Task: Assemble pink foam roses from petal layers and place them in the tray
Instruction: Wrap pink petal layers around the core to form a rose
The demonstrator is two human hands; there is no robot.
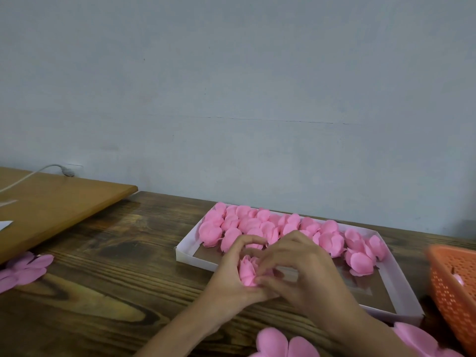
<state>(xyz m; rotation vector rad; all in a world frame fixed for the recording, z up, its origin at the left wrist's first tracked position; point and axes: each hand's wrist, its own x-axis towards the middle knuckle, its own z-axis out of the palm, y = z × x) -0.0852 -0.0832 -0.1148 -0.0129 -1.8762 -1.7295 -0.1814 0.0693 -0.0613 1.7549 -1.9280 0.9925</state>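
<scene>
Both hands meet over the near edge of a white tray [192, 257] on a dark wooden table. My left hand [229, 274] cups a pink foam rose [247, 272] from the left and below. My right hand [296, 269] presses its fingertips against the rose's right side, folding petals around it. Several finished pink roses [260, 226] fill the tray's far half in rows. Flat pink petal layers [282, 343] lie at the bottom edge near my forearms.
An orange mesh basket [450, 284] stands at the right edge, with something pink inside. More flat petal layers [24, 270] lie at the left. A lighter wooden board [56, 202] with a white cable sits back left. A grey wall rises behind the table.
</scene>
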